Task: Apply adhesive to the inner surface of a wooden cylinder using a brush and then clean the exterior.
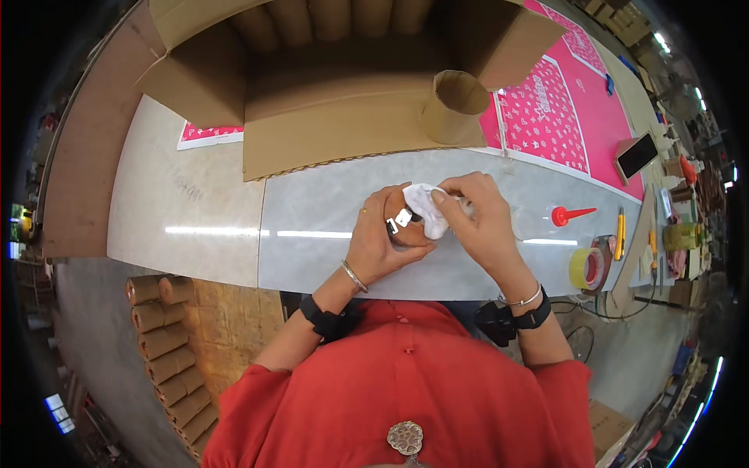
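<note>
Over the front of the grey tabletop [335, 265], my left hand [373, 248] is wrapped round a brown cylinder [396, 203] whose upturned end is glossy and reflects light. My right hand [488, 222] pinches a white cloth [424, 204] and presses it onto the far right of that end. The cloth and my fingers cover part of the cylinder, so its full shape is hidden. Just beyond my hands, a hollow cardboard tube [454, 109] stands upright on the box flap.
A large open carton [328, 140] with brown cylinders inside fills the far side. To the right are a red-tipped bottle [572, 215], a tape roll [587, 268], a yellow cutter [620, 234] and a phone [636, 158]. Brown rolls [168, 339] are stacked at the lower left.
</note>
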{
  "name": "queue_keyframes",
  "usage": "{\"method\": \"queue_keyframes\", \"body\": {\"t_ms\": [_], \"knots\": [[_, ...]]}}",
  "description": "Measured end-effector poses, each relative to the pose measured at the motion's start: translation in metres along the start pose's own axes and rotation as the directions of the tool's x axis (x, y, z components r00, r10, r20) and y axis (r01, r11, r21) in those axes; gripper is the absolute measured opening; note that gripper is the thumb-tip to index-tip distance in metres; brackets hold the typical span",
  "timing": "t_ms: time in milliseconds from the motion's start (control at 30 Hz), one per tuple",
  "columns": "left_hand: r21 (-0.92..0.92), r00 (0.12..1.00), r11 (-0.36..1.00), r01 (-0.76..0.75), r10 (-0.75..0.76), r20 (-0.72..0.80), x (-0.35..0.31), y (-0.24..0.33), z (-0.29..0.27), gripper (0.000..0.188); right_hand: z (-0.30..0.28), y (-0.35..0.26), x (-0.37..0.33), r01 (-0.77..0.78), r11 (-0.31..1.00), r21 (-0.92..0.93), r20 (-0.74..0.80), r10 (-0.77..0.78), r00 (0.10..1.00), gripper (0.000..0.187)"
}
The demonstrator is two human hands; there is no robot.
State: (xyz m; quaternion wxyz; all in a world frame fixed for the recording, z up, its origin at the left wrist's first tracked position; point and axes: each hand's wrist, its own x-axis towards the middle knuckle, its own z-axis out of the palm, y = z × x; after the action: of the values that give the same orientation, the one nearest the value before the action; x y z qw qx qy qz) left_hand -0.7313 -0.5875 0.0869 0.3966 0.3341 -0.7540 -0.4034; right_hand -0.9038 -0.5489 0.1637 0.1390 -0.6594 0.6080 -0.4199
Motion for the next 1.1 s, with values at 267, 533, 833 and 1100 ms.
{"method": "queue_keyframes", "body": {"t_ms": [267, 533, 833, 1100], "knots": [[-0.034, 1.000, 0.999, 0.009, -0.009, 0.007, -0.001, -0.004, 0.002, 0.086, -0.004, -0.011, -0.009, 0.129, 0.951, -0.280, 0.058, -0.117, 0.991, 0.023], [0.026, 0.999, 0.999, -0.042, 0.042, 0.002, 0.000, -0.002, 0.000, 0.085, -0.021, -0.006, 0.002, -0.019, 0.998, -0.065, 0.107, 0.026, 0.994, 0.032], [0.015, 1.000, 1.000, -0.005, 0.005, 0.005, -0.001, -0.003, 0.001, 0.085, -0.003, -0.004, -0.002, -0.073, 0.980, 0.184, 0.002, 0.074, 0.997, 0.030], [-0.014, 1.000, 1.000, 0.008, -0.008, -0.010, 0.000, 0.001, 0.000, 0.084, -0.022, -0.014, -0.007, 0.162, 0.987, 0.008, 0.220, -0.160, 0.962, 0.035]]}}
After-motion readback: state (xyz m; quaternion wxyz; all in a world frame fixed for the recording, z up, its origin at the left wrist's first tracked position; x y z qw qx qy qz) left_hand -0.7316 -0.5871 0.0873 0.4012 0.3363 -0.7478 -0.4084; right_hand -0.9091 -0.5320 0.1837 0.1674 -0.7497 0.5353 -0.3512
